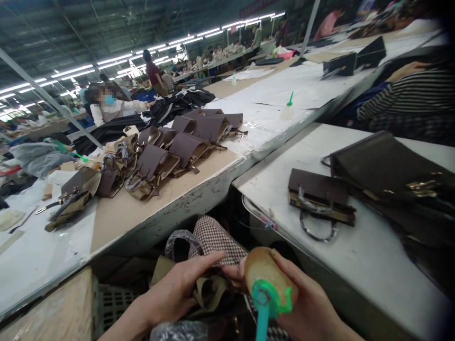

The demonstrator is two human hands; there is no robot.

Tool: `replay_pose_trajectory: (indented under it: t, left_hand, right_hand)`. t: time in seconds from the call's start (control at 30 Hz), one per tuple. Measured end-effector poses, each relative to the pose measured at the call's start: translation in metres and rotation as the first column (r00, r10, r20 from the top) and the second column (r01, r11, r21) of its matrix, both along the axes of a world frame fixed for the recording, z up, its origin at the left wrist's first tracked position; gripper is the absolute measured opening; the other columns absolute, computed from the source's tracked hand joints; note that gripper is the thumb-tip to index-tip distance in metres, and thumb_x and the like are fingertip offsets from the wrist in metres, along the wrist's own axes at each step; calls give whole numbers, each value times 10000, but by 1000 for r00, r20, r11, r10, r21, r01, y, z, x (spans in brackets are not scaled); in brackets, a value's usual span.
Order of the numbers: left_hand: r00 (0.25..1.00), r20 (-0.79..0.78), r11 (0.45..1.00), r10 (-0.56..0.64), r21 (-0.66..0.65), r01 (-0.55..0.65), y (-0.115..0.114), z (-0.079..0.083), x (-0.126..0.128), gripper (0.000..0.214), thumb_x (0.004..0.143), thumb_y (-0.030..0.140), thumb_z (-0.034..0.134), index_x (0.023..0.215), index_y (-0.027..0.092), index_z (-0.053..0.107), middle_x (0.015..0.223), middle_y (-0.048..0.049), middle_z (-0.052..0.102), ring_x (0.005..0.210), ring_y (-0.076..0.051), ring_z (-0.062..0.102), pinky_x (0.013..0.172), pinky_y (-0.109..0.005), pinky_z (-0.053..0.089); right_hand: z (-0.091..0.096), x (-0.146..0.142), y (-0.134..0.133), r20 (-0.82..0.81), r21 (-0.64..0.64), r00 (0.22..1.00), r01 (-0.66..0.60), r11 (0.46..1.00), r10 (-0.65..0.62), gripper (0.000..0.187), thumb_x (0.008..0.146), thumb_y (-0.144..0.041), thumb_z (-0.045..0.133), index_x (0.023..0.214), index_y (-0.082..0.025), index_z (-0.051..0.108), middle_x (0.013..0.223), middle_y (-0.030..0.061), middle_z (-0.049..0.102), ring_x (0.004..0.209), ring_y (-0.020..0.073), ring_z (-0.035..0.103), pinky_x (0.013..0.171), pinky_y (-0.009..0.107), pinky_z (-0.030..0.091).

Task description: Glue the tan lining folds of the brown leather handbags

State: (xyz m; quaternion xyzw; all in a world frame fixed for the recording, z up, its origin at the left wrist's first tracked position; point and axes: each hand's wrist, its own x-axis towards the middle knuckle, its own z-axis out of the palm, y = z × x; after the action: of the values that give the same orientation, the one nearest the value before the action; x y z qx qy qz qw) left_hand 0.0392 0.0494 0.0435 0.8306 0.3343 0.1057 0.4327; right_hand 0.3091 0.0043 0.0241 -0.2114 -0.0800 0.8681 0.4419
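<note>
In my right hand [302, 293] is a squeeze bottle [261, 267] of yellowish-brown liquid, with a green cap and a long green nozzle pointing down toward me. My left hand [177, 286] is closed on a partly made handbag [213, 291], dark brown outside with a tan lining, which rests over my lap. One plastic-wrapped handle [181, 239] of a bag sticks up beyond my left wrist. The fingertips of both hands come close together at the bag's edge, and the bottle partly hides them. Checkered cloth [216, 234] covers my leg beneath.
Several brown handbags [192, 147] lie on the long table [206, 194] ahead. On the right table [263, 184] are a small brown bag [320, 194] and larger dark pieces [391, 166]. A green-tipped bottle [288, 109] stands farther off. A plastic crate [115, 303] is at lower left. Co-workers sit beyond.
</note>
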Motion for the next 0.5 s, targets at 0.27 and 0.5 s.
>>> replay_pose_trajectory:
  t: [0.27,0.5]
  left_hand:
    - [994,74,996,81,15,-83,2,7,2,358,940,235,582,1292,233,644,961,-72,697,852,-206,628,747,-295,474]
    - [911,176,886,373,-359,-293,26,11,-58,255,819,404,784,913,169,753,889,-68,719,837,-220,655,776,-313,508]
  right_hand:
    - [7,3,18,58,-97,998,43,994,-37,362,909,-443,660,1063,-122,725,949,138,780,916,267,725,887,399,532]
    - [4,9,7,394,-147,880,346,927,-266,429,759,-482,799,1076,-212,696,744,35,700,469,115,513,381,197,394]
